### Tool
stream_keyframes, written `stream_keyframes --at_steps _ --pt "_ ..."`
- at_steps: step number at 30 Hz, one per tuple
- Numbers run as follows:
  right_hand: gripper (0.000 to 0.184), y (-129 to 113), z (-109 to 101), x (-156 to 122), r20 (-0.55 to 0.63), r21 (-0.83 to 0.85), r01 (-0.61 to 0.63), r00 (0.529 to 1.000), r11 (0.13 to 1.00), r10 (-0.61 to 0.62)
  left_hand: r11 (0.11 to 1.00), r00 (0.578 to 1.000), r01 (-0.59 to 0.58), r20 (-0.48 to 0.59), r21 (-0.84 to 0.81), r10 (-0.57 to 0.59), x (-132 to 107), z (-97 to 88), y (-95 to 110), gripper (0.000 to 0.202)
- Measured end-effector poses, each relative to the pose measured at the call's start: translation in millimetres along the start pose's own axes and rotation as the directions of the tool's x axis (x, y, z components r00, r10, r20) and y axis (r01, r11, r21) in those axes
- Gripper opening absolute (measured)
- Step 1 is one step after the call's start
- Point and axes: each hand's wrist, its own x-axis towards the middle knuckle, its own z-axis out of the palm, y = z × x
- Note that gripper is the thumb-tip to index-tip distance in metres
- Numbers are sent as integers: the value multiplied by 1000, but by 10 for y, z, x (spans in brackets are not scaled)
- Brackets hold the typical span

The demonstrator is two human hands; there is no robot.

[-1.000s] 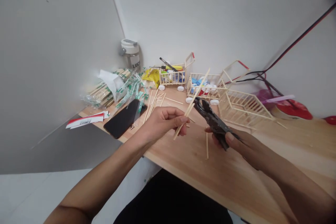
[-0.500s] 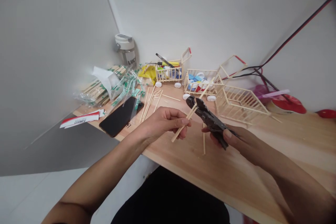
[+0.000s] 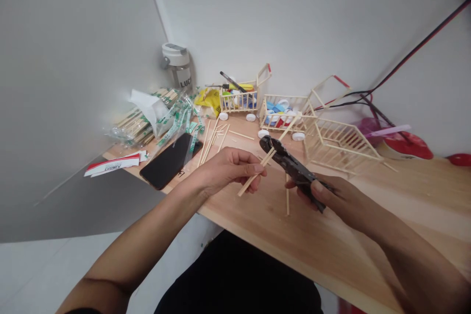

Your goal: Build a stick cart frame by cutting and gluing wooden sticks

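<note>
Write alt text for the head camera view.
Two bare hands work over a wooden desk: the left hand pinches thin wooden sticks against the tip of dark pliers held in the right hand. Small stick-built carts stand behind them, and a phone lies to the left.

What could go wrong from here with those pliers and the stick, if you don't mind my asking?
The left hand holds the stick close to the jaws, so a slip could nip its fingers. If the stick snaps, a piece could fly toward the phone. The pliers, in the right hand, are also near a light wooden cart, which a knock could shift.
</note>
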Motion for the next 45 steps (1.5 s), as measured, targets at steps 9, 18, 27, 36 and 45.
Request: stream_keyframes --at_steps 9,18,27,36,45 --pt "65 -65 14 -4 -19 -74 4 1000 997 -5 999 996 25 -80 21 -24 -2 17 -41 25" --pt "58 -103 39 -18 -50 -181 4 999 983 -13 996 994 31 -110 79 -22 1 23 -55 24" --pt "56 -49 72 -3 -51 -274 5 999 962 -20 996 994 43 -104 83 -35 31 -32 -124 20" --pt "53 -78 51 -4 -41 -269 20 999 963 -33 989 998 30 -54 142 -23 42 -66 -82 19" --pt "50 -79 88 9 -44 -295 28 998 955 -43 985 998 37 -52 169 -29 45 -105 -106 22"
